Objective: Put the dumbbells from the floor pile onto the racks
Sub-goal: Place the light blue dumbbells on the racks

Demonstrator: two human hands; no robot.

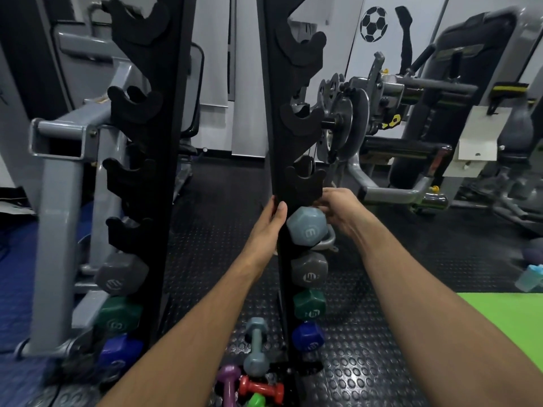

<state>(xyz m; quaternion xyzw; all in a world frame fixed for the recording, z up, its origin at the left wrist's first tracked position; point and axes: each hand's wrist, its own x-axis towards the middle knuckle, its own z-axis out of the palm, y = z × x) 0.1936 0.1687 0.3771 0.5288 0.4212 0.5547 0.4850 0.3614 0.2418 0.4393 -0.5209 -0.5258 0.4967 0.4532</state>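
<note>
right hand point(338, 210) curled round the far end of a pale blue dumbbell point(307, 227), seating it in a cradle of the right rack point(293, 142), fingers mostly hidden behind the head. left hand point(269, 221) just beside it, thumb and fingers closed lightly on the rack's front edge, probably steadying the upright while the weight settles. directly below the right hand, already racked: a grey dumbbell point(309, 270), a green dumbbell point(310, 304), a dark blue dumbbell point(308, 336), heavier-looking ones low, likely for stability. above both hands, empty black cradles waiting. well off beyond the left hand, the left rack point(164, 142), holding grey, green and blue heads on its lower pegs too. down between the forearms, near the body, the floor pile point(252, 374): another pale blue one, purple, red, a bit of green, not yet racked. right of the right forearm, a green mat point(505, 318).
</note>
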